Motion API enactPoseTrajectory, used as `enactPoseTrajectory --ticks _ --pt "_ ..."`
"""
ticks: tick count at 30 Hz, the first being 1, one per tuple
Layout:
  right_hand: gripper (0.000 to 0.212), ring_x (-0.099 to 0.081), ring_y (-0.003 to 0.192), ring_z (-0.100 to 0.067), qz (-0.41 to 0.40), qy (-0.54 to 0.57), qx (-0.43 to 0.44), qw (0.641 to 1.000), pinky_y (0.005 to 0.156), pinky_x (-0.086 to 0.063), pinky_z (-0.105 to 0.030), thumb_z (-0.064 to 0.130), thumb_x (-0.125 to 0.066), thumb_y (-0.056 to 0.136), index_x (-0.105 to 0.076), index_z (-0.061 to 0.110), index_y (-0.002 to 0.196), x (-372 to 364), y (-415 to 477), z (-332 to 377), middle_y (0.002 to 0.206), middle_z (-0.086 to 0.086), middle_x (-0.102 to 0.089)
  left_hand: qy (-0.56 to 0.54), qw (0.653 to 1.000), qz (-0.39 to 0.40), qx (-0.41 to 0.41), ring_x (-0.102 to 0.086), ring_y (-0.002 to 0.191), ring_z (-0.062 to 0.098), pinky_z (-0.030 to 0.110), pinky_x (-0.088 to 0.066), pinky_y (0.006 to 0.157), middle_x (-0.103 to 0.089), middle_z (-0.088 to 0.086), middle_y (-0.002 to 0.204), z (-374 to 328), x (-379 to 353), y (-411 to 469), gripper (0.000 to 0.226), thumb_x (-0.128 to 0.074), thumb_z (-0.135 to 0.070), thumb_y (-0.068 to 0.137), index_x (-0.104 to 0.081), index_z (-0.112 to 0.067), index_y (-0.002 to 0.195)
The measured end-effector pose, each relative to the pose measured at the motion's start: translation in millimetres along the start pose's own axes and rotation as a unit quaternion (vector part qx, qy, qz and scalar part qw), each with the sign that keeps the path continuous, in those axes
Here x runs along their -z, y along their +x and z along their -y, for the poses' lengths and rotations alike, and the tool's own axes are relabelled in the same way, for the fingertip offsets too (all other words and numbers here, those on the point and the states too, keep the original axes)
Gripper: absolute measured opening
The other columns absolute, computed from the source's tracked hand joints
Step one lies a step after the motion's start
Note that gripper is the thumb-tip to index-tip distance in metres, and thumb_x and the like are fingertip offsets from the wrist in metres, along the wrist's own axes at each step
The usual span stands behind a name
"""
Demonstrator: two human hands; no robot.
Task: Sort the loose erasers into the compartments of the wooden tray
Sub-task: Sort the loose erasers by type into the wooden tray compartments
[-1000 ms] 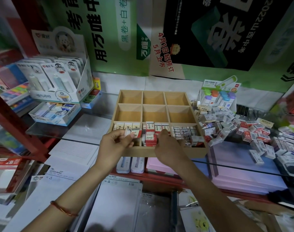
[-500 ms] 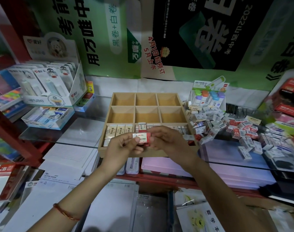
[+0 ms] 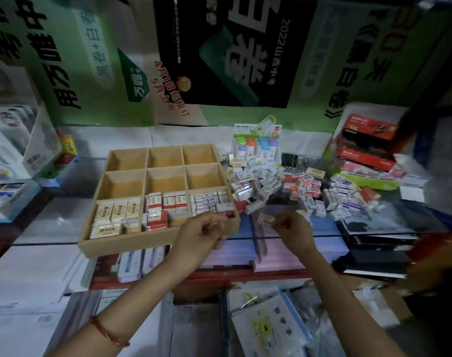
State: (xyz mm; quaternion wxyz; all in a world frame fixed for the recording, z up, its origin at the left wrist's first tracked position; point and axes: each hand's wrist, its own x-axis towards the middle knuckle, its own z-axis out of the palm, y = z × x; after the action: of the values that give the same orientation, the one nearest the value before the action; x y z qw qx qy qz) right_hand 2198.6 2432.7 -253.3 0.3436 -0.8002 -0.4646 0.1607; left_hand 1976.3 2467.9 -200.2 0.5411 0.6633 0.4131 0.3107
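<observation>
— Where is the wooden tray (image 3: 152,244)?

— Flat on the glass desk (image 3: 52,222), left of centre, with three rows of three compartments. The near row holds the sorted stock: cream erasers (image 3: 116,215) in the left compartment, red-and-white erasers (image 3: 156,210) in the middle one, blue-and-white erasers (image 3: 204,204) in the right one.

— And the loose erasers (image 3: 261,181)?

— Heaped on the desk just beside the tray's right wall, in a pile that spreads away to the right (mixed white, red and blue wrappers, too blurred to read).

— What are the hands doing?

— The right hand (image 3: 289,228) is over the desk, near the front edge of the pile and apart from the tray. It pinches a pale eraser (image 3: 266,218) between thumb and fingertips. The left hand (image 3: 204,233) is at the tray's near right corner with its fingers curled in. Something red shows at the fingertips, but I cannot tell whether the hand grips it or whether it lies in the compartment behind.

— Anything else?

— A red cord (image 3: 109,333) circles the left wrist. Green and black posters (image 3: 232,47) cover the wall behind, and red boxes (image 3: 366,140) are stacked at the far right.
</observation>
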Motion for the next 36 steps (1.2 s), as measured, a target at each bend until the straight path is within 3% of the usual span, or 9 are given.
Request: enactPoseTrajectory --ticks 8,11,14,17,20,24,29,34,36 --pt "0.017 -0.062 0.089 -0.034 -0.028 -0.062 0.081 0.994 0.072 -0.043 -0.027 -0.003 -0.055 0.084 -0.069 -0.004 0.093 11 20 -1 0.096 -0.022 -0.068 0.001 0.999 -0.034 -0.006 -0.065 0.077 0.016 0.022 -0.052 0.064 -0.067 -0.001 0.089 -10 -2 3 0.033 -0.047 0.003 0.092 -0.064 -0.023 0.083" --pt "0.018 -0.060 0.087 -0.037 -0.090 -0.098 0.036 0.990 0.069 -0.046 -0.035 0.000 -0.051 0.087 -0.067 0.004 0.095 35 43 -18 0.099 -0.023 -0.066 -0.006 0.999 -0.032 -0.015 -0.065 0.069 0.006 0.027 -0.051 0.071 -0.066 -0.004 0.087 -20 -11 10 0.033 -0.047 0.004 0.092 -0.063 -0.023 0.081" --pt "0.027 -0.059 0.100 -0.038 -0.086 -0.147 0.022 0.985 0.081 -0.049 -0.039 0.009 -0.057 0.086 -0.061 0.003 0.113 44 67 -20 0.109 -0.021 -0.065 -0.020 1.000 -0.020 -0.009 -0.063 0.071 0.010 0.024 -0.052 0.066 -0.065 -0.001 0.086 -26 -26 13 0.034 -0.045 0.006 0.093 -0.062 -0.021 0.082" --pt "0.037 -0.049 0.117 -0.037 -0.014 -0.278 -0.009 0.960 0.095 -0.040 -0.042 0.023 -0.048 0.092 -0.050 0.008 0.126 34 82 -13 0.126 -0.020 -0.053 -0.021 1.000 0.000 -0.010 -0.062 0.072 0.015 0.022 -0.052 0.062 -0.064 0.002 0.088 -28 -36 10 0.035 -0.044 0.009 0.092 -0.062 -0.020 0.082" --pt "0.039 -0.039 0.126 -0.037 -0.007 -0.384 -0.041 0.922 0.106 -0.029 -0.045 0.017 -0.042 0.094 -0.045 0.003 0.130 23 86 -7 0.135 -0.021 -0.043 0.008 1.000 -0.004 -0.021 -0.063 0.079 0.019 0.028 -0.053 0.070 -0.065 0.002 0.088 -23 -26 6 0.035 -0.046 0.008 0.092 -0.063 -0.022 0.084" --pt "0.038 -0.048 0.119 -0.035 -0.034 -0.445 -0.065 0.893 0.103 -0.033 -0.043 0.013 -0.045 0.091 -0.049 0.003 0.127 16 86 5 0.128 -0.020 -0.052 0.044 0.996 -0.075 -0.020 -0.064 0.082 0.016 0.032 -0.051 0.077 -0.068 0.000 0.088 -7 9 6 0.035 -0.046 0.006 0.092 -0.065 -0.023 0.082" --pt "0.037 -0.046 0.119 -0.035 -0.037 -0.455 -0.094 0.885 0.098 -0.035 -0.039 0.016 -0.045 0.094 -0.047 0.001 0.127 4 80 19 0.128 -0.019 -0.051 0.048 0.987 -0.152 -0.024 -0.059 0.083 0.008 0.020 -0.047 0.072 -0.064 -0.008 0.088 5 27 6 0.037 -0.045 0.007 0.091 -0.064 -0.021 0.075" --pt "0.031 -0.058 0.106 -0.026 -0.032 -0.367 -0.137 0.919 0.084 -0.044 -0.031 0.022 -0.049 0.092 -0.056 0.006 0.117 12 88 21 0.115 -0.011 -0.061 0.063 0.983 -0.164 -0.050 -0.061 0.074 -0.003 0.013 -0.047 0.069 -0.066 -0.009 0.084 3 52 -6 0.033 -0.050 0.007 0.088 -0.065 -0.019 0.075" --pt "0.030 -0.060 0.103 -0.029 -0.061 -0.312 -0.146 0.937 0.082 -0.046 -0.032 0.026 -0.050 0.091 -0.060 0.004 0.110 20 83 23 0.111 -0.013 -0.063 0.063 0.976 -0.200 -0.055 -0.060 0.080 0.001 0.021 -0.046 0.075 -0.066 -0.010 0.083 3 68 -10 0.032 -0.053 0.008 0.086 -0.065 -0.019 0.074"
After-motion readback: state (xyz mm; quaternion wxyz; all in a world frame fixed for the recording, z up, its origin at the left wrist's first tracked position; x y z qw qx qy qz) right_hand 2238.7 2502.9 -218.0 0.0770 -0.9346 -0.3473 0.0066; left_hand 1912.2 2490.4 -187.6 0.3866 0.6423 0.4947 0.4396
